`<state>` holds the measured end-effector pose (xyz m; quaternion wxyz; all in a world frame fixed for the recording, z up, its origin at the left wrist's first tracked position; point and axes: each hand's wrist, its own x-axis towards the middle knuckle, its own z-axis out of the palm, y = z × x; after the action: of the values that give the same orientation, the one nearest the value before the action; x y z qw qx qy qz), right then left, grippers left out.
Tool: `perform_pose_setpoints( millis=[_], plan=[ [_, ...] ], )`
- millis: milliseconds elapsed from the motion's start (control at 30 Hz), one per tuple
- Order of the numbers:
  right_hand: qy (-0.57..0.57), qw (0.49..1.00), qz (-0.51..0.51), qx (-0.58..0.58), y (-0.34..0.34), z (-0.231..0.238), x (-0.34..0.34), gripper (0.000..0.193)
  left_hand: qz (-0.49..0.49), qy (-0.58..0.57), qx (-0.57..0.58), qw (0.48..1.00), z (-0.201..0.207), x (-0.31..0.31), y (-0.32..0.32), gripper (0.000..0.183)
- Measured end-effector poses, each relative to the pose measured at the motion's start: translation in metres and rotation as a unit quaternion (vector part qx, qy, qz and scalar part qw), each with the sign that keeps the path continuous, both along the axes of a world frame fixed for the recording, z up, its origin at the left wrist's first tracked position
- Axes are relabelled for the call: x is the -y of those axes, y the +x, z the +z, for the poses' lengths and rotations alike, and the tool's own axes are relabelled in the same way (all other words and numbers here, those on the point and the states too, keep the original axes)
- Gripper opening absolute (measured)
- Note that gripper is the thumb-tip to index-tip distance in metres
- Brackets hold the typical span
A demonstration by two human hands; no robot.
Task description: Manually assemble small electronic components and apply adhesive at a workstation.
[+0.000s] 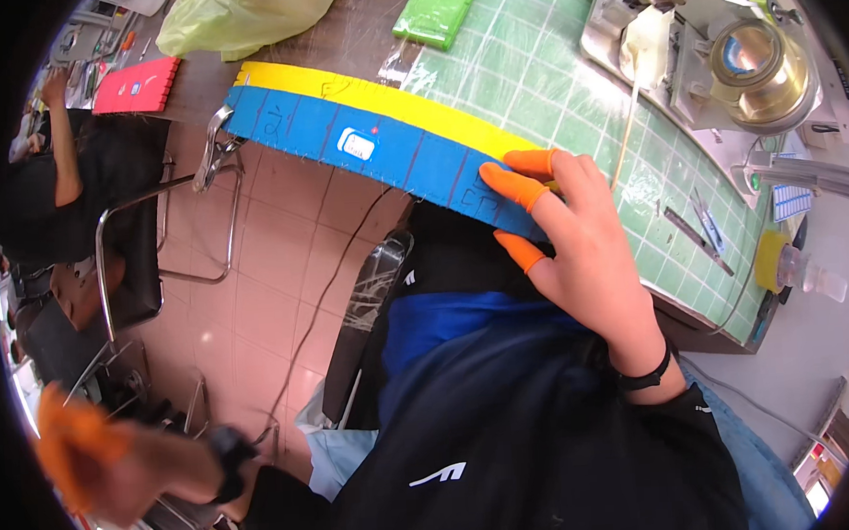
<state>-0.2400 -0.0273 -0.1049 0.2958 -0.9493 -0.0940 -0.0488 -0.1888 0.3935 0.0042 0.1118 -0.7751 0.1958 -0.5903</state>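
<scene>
The right hand [576,228] is at the right end of a long blue strip [390,161], which has dark lines across it and a white label. Its fingers are half bent and a little apart, in orange finger covers. One fingertip touches the blue surface, another reaches a yellow strip [367,93] that runs along the far side of the blue one, and the thumb is at the near edge. Whether the thumb pinches the strip or only rests there, I cannot tell. Both strips lie along the near edge of the table, and at their left end there is a metal clamp [214,153].

The left hand [104,464] is low at the left, well apart from the strips and strongly blurred; orange shows on its fingers too — how far it is open, and if it holds something, I cannot tell.

On the table, behind the strips, are a pale yellow-green bag [239,23] and a bright green package [438,10]. Tweezers [708,219] lie on the green gridded mat [569,94], to the right of the right hand.
</scene>
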Motion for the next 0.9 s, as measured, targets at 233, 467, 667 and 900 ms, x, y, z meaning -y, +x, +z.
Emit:
perform_pose_setpoints(
  millis=[233,467,667,900],
  plan=[
    [0.063,0.996,-0.029,0.048,-0.002,-0.019,0.006,0.051,-0.354,-0.132,-0.496,0.781,-0.128,0.195,-0.003,0.036],
    [0.072,0.997,-0.021,0.035,-0.001,-0.021,0.012,0.059,-0.294,-0.231,-0.537,0.757,-0.143,0.22,-0.006,0.039],
    [0.088,0.995,-0.012,0.05,0.0,-0.027,0.015,0.055,-0.255,-0.33,-0.539,0.732,-0.149,0.226,-0.012,0.035],
    [0.077,0.996,-0.015,0.047,-0.001,-0.024,0.014,0.057,-0.255,-0.236,-0.529,0.774,-0.144,0.225,-0.01,0.032]
  ],
)
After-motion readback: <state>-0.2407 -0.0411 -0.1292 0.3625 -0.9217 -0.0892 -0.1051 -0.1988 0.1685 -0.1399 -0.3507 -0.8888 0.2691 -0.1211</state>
